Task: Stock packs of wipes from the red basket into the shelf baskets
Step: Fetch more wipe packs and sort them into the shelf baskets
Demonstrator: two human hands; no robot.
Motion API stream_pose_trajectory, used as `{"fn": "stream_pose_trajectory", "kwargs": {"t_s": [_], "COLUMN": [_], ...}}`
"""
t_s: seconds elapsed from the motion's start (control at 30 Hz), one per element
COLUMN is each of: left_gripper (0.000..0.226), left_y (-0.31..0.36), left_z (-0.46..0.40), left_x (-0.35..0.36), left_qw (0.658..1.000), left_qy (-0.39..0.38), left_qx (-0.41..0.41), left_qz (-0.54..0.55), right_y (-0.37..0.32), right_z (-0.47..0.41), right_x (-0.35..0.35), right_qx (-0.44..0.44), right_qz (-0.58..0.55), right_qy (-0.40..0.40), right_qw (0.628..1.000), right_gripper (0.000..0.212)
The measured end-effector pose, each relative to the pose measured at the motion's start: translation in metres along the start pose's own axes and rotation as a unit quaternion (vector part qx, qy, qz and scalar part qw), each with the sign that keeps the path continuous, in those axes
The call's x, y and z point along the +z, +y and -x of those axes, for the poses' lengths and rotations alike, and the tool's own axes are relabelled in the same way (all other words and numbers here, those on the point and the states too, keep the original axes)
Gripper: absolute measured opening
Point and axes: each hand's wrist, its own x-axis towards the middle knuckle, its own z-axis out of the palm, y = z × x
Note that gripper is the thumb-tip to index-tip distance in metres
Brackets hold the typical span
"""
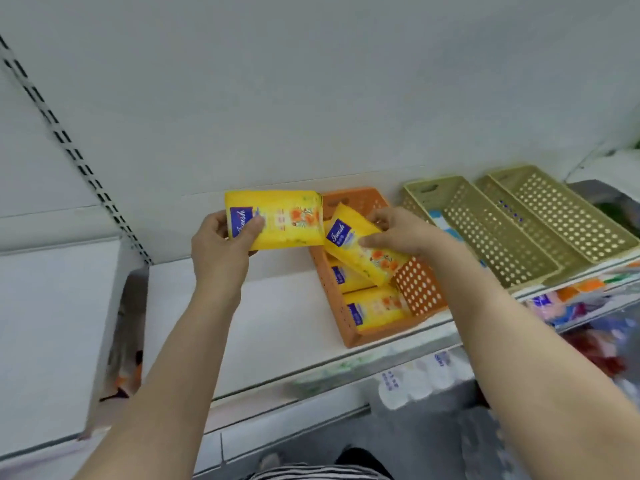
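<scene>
A person stands at a white store shelf [277, 306], both bare forearms reaching up and forward. The left hand [221, 244] grips a yellow pack of wipes [280, 220] by its left end, thumb across the blue label and fingers curled behind, holding it flat in the air above the shelf, just left of an orange perforated basket [419, 289]. The right hand [398, 233] pinches a second yellow pack [363, 254], thumb on its face and fingers curled over its upper edge; this pack tilts down to the right over the middle of the orange basket, partly inside its walls. Whether it already touches the packs below is hard to tell. Two more yellow packs lie in the orange basket: one [346, 277] mostly hidden under the tilted pack, and one [375, 310] at the near end. To the right on the same shelf stand two olive-green perforated baskets [502, 237], side by side and touching; something pale blue and white shows at the near-left green basket's left wall. Below the shelf edge, blurred packaged goods [415, 375] sit on a lower shelf, and something red and blurred [599, 355] shows lower right.
</scene>
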Motion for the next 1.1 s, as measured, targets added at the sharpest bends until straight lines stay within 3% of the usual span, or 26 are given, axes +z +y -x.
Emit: {"fn": "stream_pose_trajectory", "kwargs": {"t_s": [0.2,0.4,0.73,0.93,1.1], "left_gripper": [0.034,0.036,0.040,0.040,0.037], "left_y": [0.004,-0.008,-0.022,-0.022,-0.016], "left_z": [-0.001,0.009,0.036,0.048,0.047], "left_x": [0.023,0.041,0.072,0.071,0.070], "left_qw": [0.998,0.993,0.982,0.980,0.982], "left_qy": [0.066,0.118,0.188,0.197,0.188], "left_qx": [-0.001,-0.004,0.000,0.011,0.012], "left_qz": [0.001,-0.002,-0.004,-0.009,-0.005], "right_y": [-0.021,-0.019,-0.010,0.002,0.013], "right_z": [-0.049,-0.071,-0.084,-0.073,-0.059], "right_x": [-0.019,-0.025,-0.012,-0.014,0.004], "right_qx": [-0.070,-0.093,-0.185,-0.160,-0.162], "right_qz": [0.155,0.283,0.233,0.270,0.241], "right_qy": [-0.046,-0.180,-0.169,-0.253,-0.201], "right_qw": [0.984,0.938,0.940,0.915,0.935], "right_gripper": [0.041,0.059,0.031,0.025,0.034]}}
